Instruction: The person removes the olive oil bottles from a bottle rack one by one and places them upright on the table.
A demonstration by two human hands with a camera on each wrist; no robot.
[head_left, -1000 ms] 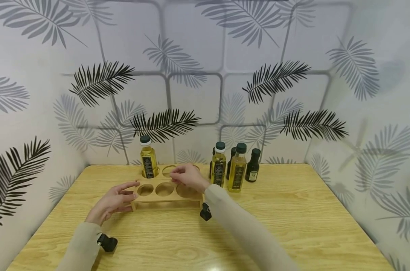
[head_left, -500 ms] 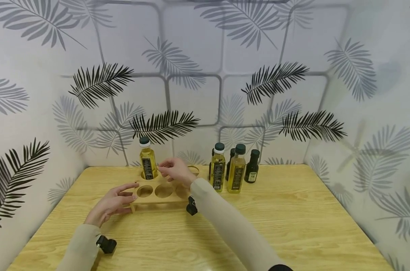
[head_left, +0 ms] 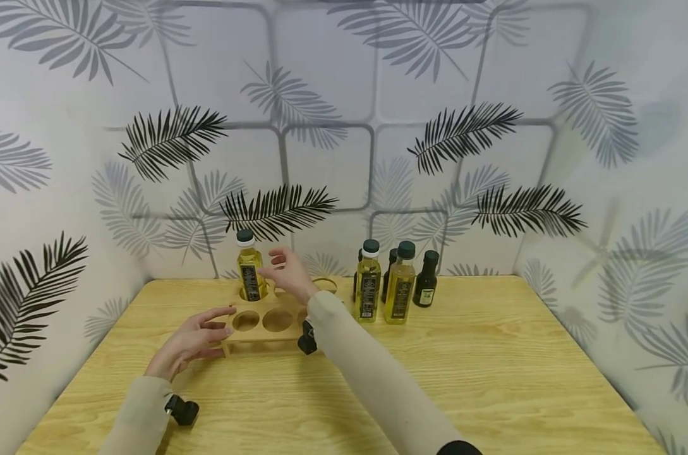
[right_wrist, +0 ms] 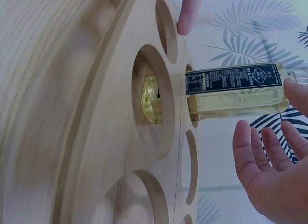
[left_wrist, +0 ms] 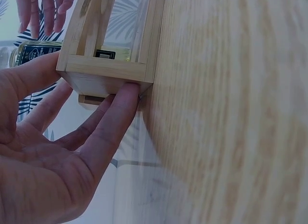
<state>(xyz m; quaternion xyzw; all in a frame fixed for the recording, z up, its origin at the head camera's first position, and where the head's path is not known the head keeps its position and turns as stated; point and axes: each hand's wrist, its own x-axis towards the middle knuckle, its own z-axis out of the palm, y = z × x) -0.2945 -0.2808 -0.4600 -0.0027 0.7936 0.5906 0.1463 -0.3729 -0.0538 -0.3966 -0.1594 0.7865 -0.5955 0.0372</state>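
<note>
At the left end of a two-tier wooden bottle rack (head_left: 253, 335), my left hand (head_left: 187, 344) rests its fingertips on the end panel. The left wrist view shows the fingers of that hand (left_wrist: 108, 127) extended against the wood. One oil bottle (head_left: 251, 278), yellow with a dark green cap, stands in the back row's leftmost hole. My right hand (head_left: 291, 273) is just right of this bottle. In the right wrist view the thumb is at the bottle (right_wrist: 236, 91), near its shoulder, while the other fingers (right_wrist: 245, 151) spread apart from it.
To the right of the rack stand two yellow oil bottles (head_left: 368, 291) (head_left: 400, 294). Behind and beside them are smaller dark bottles (head_left: 426, 281), partly hidden. A patterned wall (head_left: 332, 158) closes off the back of the wooden table (head_left: 491, 366).
My right hand has moved left across the rack, from above its right holes to the side of the yellow oil bottle. The left hand and the bottles have stayed in place.
</note>
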